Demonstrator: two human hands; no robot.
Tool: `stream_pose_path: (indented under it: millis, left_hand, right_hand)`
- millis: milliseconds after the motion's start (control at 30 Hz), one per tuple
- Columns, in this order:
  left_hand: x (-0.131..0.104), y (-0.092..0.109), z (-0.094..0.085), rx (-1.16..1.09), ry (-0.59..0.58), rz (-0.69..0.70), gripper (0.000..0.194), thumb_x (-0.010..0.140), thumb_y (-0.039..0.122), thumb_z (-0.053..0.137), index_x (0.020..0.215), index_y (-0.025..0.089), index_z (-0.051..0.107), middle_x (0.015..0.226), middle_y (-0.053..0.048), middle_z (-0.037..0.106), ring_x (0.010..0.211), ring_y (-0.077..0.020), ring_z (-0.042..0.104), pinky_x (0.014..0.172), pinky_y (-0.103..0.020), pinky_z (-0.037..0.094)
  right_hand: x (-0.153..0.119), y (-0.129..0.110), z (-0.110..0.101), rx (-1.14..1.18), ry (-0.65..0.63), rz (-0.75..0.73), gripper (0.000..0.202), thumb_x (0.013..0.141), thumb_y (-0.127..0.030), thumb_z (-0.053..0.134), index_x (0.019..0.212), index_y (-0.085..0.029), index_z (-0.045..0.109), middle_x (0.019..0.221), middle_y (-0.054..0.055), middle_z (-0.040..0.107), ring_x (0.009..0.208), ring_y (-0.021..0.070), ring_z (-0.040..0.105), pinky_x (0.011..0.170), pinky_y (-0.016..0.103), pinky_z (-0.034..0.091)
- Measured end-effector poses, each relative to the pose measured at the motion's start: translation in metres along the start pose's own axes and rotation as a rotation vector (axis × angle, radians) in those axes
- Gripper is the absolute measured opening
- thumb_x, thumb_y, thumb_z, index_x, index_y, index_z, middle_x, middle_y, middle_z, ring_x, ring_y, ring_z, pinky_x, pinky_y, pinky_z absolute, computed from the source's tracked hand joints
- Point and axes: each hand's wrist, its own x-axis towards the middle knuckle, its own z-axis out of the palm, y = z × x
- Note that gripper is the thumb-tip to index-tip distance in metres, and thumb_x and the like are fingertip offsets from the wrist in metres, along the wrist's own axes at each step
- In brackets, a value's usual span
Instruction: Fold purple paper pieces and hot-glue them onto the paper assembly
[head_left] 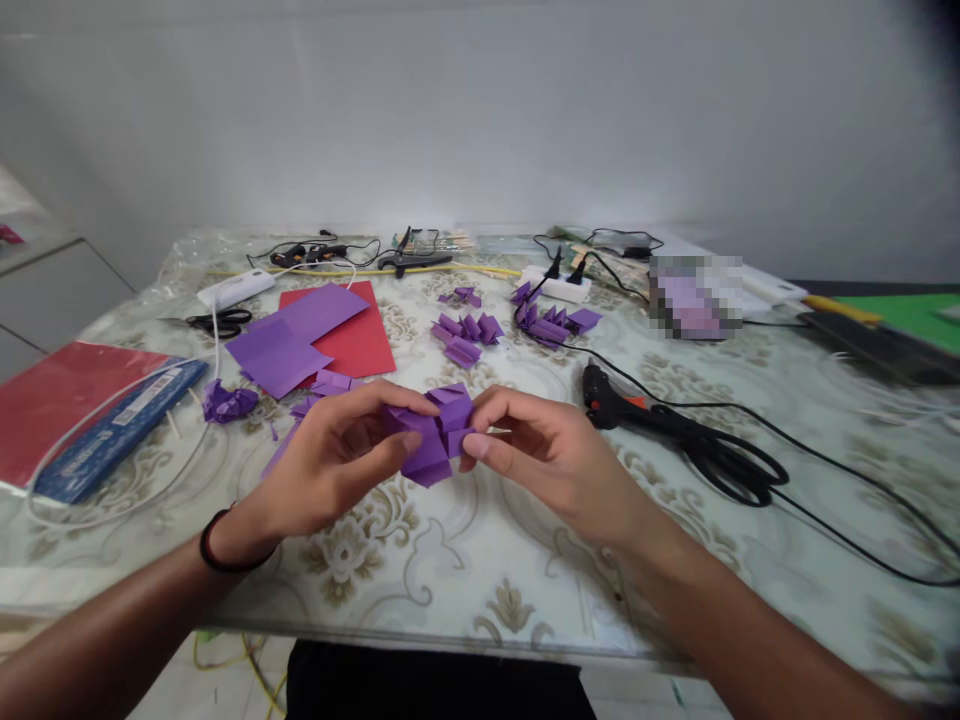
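Observation:
A folded purple paper piece (pixel 429 450) with several flaps is held above the table between both hands. My left hand (pixel 337 450) pinches its left side, thumb on top. On the right side, my right hand (pixel 536 445) grips a small flap between thumb and fingers. Behind my left hand, more folded purple paper (pixel 330 382) is partly hidden. Small folded purple pieces (pixel 461 350) lie in a group beyond the hands, with another purple cluster (pixel 551 325) to their right.
A black glue gun (pixel 604 395) with a coiled cord lies right of my right hand. Purple sheets (pixel 281 355) overlap a red sheet (pixel 371 335). Black scissors (pixel 225 322), a blue packet (pixel 124 430) and a white cable are at left. A white power strip (pixel 559 285) stands behind.

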Motion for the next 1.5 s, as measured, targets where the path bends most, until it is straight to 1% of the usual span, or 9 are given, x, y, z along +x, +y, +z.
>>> stream_pose_path:
  millis: [133, 333, 500, 667, 833, 1033, 1200, 1367, 1500]
  left_hand:
    - [-0.002, 0.004, -0.004, 0.089, 0.013, 0.018, 0.025, 0.108, 0.038, 0.062, 0.113, 0.025, 0.083, 0.107, -0.005, 0.080, 0.092, -0.0187, 0.072, 0.077, -0.026, 0.055]
    - [0.000, -0.004, 0.000, 0.111, 0.002, 0.031, 0.023, 0.098, 0.024, 0.076, 0.120, 0.028, 0.080, 0.111, -0.004, 0.078, 0.096, -0.0174, 0.072, 0.080, -0.025, 0.056]
    - [-0.002, -0.006, 0.004, 0.034, 0.096, 0.024, 0.016, 0.093, 0.019, 0.081, 0.108, 0.021, 0.075, 0.089, -0.001, 0.071, 0.064, -0.0082, 0.057, 0.055, -0.018, 0.045]
    - [-0.001, -0.006, 0.002, 0.087, 0.070, 0.019, 0.014, 0.096, 0.019, 0.077, 0.110, 0.022, 0.078, 0.091, -0.002, 0.073, 0.063, -0.0083, 0.056, 0.054, -0.019, 0.044]
    - [0.001, -0.005, 0.001, 0.164, 0.037, 0.124, 0.015, 0.097, 0.012, 0.069, 0.095, 0.023, 0.080, 0.094, -0.004, 0.076, 0.085, -0.0164, 0.069, 0.072, -0.027, 0.055]
    - [0.001, -0.001, 0.003, 0.219, 0.026, 0.142, 0.015, 0.097, 0.014, 0.069, 0.102, 0.023, 0.081, 0.102, -0.008, 0.076, 0.096, -0.0222, 0.072, 0.087, -0.037, 0.059]
    - [0.000, 0.001, 0.006, 0.228, 0.004, 0.106, 0.014, 0.098, 0.015, 0.070, 0.104, 0.021, 0.080, 0.104, -0.008, 0.075, 0.091, -0.0188, 0.071, 0.070, -0.028, 0.057]
    - [-0.001, -0.002, 0.007, 0.199, 0.031, 0.061, 0.013, 0.098, 0.016, 0.071, 0.107, 0.020, 0.080, 0.101, -0.008, 0.077, 0.085, -0.0174, 0.073, 0.070, -0.027, 0.059]
    - [-0.004, -0.004, 0.007, 0.253, 0.057, 0.056, 0.010, 0.098, 0.021, 0.074, 0.105, 0.022, 0.081, 0.096, -0.005, 0.079, 0.078, -0.0155, 0.072, 0.068, -0.027, 0.058]
  right_hand:
    - [0.000, 0.004, 0.002, 0.027, 0.030, 0.034, 0.025, 0.090, -0.038, 0.083, 0.085, -0.020, 0.066, 0.082, -0.001, 0.067, 0.074, 0.0149, 0.069, 0.073, 0.030, 0.055]
    - [-0.001, 0.006, 0.006, 0.046, 0.043, 0.077, 0.027, 0.090, -0.036, 0.083, 0.099, -0.025, 0.061, 0.085, -0.003, 0.064, 0.071, 0.0145, 0.069, 0.070, 0.031, 0.056]
    - [-0.003, 0.011, 0.008, 0.126, 0.006, 0.077, 0.032, 0.094, -0.033, 0.079, 0.112, -0.030, 0.053, 0.087, -0.005, 0.064, 0.072, 0.0142, 0.066, 0.072, 0.032, 0.059]
    - [-0.003, 0.010, 0.008, 0.114, 0.042, 0.040, 0.049, 0.095, -0.030, 0.078, 0.134, -0.039, 0.050, 0.096, -0.004, 0.066, 0.074, 0.0139, 0.063, 0.067, 0.029, 0.053]
    - [-0.002, 0.004, 0.006, -0.063, 0.033, -0.011, 0.017, 0.096, -0.031, 0.076, 0.111, -0.029, 0.069, 0.080, -0.003, 0.066, 0.069, 0.0135, 0.059, 0.063, 0.028, 0.047]
    - [-0.001, 0.007, 0.006, -0.075, 0.010, -0.012, 0.021, 0.096, -0.028, 0.075, 0.117, -0.029, 0.073, 0.093, -0.001, 0.073, 0.074, 0.0132, 0.065, 0.068, 0.027, 0.052]
    - [0.000, 0.005, 0.006, -0.042, 0.042, -0.016, 0.013, 0.097, -0.026, 0.071, 0.109, -0.026, 0.076, 0.103, 0.003, 0.077, 0.090, 0.0179, 0.073, 0.077, 0.030, 0.060]
    - [0.003, 0.003, 0.005, 0.034, 0.078, 0.006, 0.003, 0.093, -0.025, 0.075, 0.095, -0.023, 0.073, 0.087, 0.001, 0.073, 0.075, 0.0154, 0.070, 0.070, 0.029, 0.061]
    - [0.004, 0.006, 0.006, 0.128, 0.089, 0.040, 0.024, 0.084, -0.026, 0.087, 0.099, -0.024, 0.069, 0.090, -0.001, 0.070, 0.081, 0.0146, 0.070, 0.070, 0.026, 0.060]
